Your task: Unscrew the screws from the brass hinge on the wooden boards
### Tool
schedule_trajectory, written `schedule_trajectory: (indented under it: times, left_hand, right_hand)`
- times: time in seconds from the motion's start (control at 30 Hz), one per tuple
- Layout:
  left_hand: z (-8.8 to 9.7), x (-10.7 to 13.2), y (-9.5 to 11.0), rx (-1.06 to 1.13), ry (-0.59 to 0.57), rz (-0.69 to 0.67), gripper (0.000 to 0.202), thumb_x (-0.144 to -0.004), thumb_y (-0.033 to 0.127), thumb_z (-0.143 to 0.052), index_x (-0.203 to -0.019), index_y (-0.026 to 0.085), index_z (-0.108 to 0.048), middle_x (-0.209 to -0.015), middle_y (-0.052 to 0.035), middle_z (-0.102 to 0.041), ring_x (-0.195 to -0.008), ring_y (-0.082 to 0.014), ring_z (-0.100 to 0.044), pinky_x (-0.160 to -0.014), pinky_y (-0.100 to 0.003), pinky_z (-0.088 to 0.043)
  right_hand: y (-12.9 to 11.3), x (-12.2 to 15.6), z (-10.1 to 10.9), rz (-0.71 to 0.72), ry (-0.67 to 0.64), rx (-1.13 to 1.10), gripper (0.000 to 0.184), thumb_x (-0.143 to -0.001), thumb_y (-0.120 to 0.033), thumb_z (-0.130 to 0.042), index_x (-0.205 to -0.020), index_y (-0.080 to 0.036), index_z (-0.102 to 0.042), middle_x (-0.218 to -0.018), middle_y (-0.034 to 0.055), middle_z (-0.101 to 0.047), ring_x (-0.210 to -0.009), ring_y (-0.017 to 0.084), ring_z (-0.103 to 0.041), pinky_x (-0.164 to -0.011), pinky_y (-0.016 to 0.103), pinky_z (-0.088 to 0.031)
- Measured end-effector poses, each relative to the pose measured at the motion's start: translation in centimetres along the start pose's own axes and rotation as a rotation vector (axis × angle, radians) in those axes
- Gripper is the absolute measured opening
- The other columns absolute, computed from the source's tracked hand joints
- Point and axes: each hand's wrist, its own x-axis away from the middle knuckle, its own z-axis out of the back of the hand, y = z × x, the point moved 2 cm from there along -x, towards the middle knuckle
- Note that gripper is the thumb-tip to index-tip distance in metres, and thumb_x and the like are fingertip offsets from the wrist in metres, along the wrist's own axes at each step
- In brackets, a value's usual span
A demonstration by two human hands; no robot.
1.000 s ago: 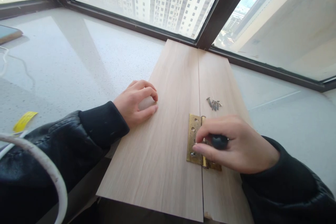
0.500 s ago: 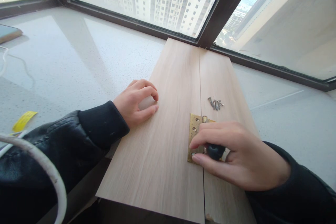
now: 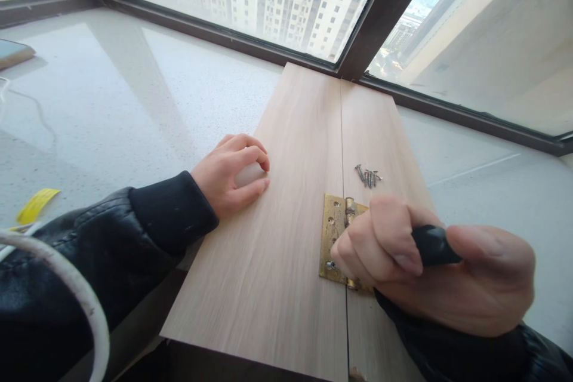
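My right hand (image 3: pixel 430 268) is wrapped round the black handle of a screwdriver (image 3: pixel 433 246), whose shaft is hidden by the fingers. Just left of this fist, and partly under it, lies a brass hinge (image 3: pixel 329 236) across the seam between two light wooden boards. A silvery screw head (image 3: pixel 330 264) shows in the hinge's lower left hole. My left hand (image 3: pixel 233 176) rests on the left edge of the wider board (image 3: pixel 277 239), holding nothing, with thumb and curved fingers apart. Several loose screws (image 3: pixel 367 176) lie on the narrower board (image 3: pixel 380 131) beyond the hinge.
The boards lie on a speckled white sill (image 3: pixel 134 101) and reach the dark window frame (image 3: pixel 353 54). A white cable (image 3: pixel 85 292) loops at lower left, near a yellow tag (image 3: pixel 38 204). A flat device (image 3: pixel 15 54) sits at far left.
My right hand has gone from a fingertip hold above the hinge to a full fist round the handle, moving right and uncovering more hinge. My left hand has stayed in place.
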Motion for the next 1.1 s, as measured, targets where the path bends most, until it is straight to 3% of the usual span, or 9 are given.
schedule_trajectory:
  times: [0.37,0.6,0.73,0.83,0.93,1.1]
  left_hand:
    - [0.0,0.0,0.0,0.007,0.000,0.001,0.014,-0.085,0.028,-0.058,-0.091,0.017,-0.065,-0.109,-0.0093,-0.063,-0.104,-0.0248,-0.059,-0.098,-0.044,-0.047]
    - [0.0,0.0,-0.2,-0.002,-0.011,0.005,0.013,-0.085,0.029,-0.059,-0.092,0.018,-0.064,-0.110,-0.0079,-0.063,-0.106,-0.0245,-0.058,-0.100,-0.044,-0.047]
    - [0.0,0.0,-0.2,-0.006,-0.007,0.008,0.015,-0.085,0.030,-0.058,-0.092,0.018,-0.065,-0.110,-0.0076,-0.063,-0.106,-0.0242,-0.059,-0.100,-0.042,-0.047]
    - [-0.1,0.0,-0.2,-0.001,-0.004,0.012,0.015,-0.085,0.030,-0.058,-0.092,0.019,-0.065,-0.110,-0.0077,-0.063,-0.106,-0.0244,-0.059,-0.101,-0.042,-0.046]
    - [-0.1,0.0,-0.3,0.003,-0.002,0.012,0.015,-0.085,0.030,-0.058,-0.092,0.018,-0.065,-0.110,-0.0087,-0.063,-0.106,-0.0252,-0.059,-0.100,-0.043,-0.046]
    - [-0.1,0.0,-0.2,0.004,-0.006,0.015,0.014,-0.084,0.029,-0.059,-0.091,0.018,-0.065,-0.110,-0.0086,-0.064,-0.105,-0.0249,-0.058,-0.099,-0.044,-0.046]
  right_hand:
    - [0.3,0.2,0.1,-0.061,-0.032,0.074,0.052,-0.080,-0.056,-0.071,-0.059,-0.020,-0.041,-0.051,-0.0054,-0.036,-0.048,0.010,-0.029,-0.052,0.031,-0.021]
    - [0.5,0.8,-0.9,-0.136,-0.062,0.114,0.055,-0.078,-0.058,-0.076,-0.063,-0.020,-0.038,-0.053,-0.0069,-0.037,-0.049,0.009,-0.027,-0.052,0.030,-0.021]
    - [0.4,0.9,-0.6,-0.019,-0.022,0.219,0.053,-0.080,-0.056,-0.078,-0.064,-0.019,-0.044,-0.058,-0.0052,-0.046,-0.051,0.008,-0.035,-0.051,0.027,-0.027]
    - [-0.4,1.3,0.4,0.156,-0.100,0.503,0.039,-0.080,-0.053,-0.079,-0.072,-0.018,-0.063,-0.076,0.0000,-0.060,-0.064,0.011,-0.052,-0.061,0.028,-0.040]
    - [-1.2,2.0,1.6,0.242,-0.152,0.722,0.034,-0.082,-0.055,-0.075,-0.092,-0.024,-0.077,-0.087,0.0032,-0.062,-0.072,0.014,-0.058,-0.066,0.031,-0.045]
    - [-1.4,2.7,2.5,0.287,-0.074,0.660,0.033,-0.094,-0.052,-0.063,-0.107,-0.025,-0.076,-0.083,0.0066,-0.070,-0.076,0.022,-0.067,-0.071,0.039,-0.053]
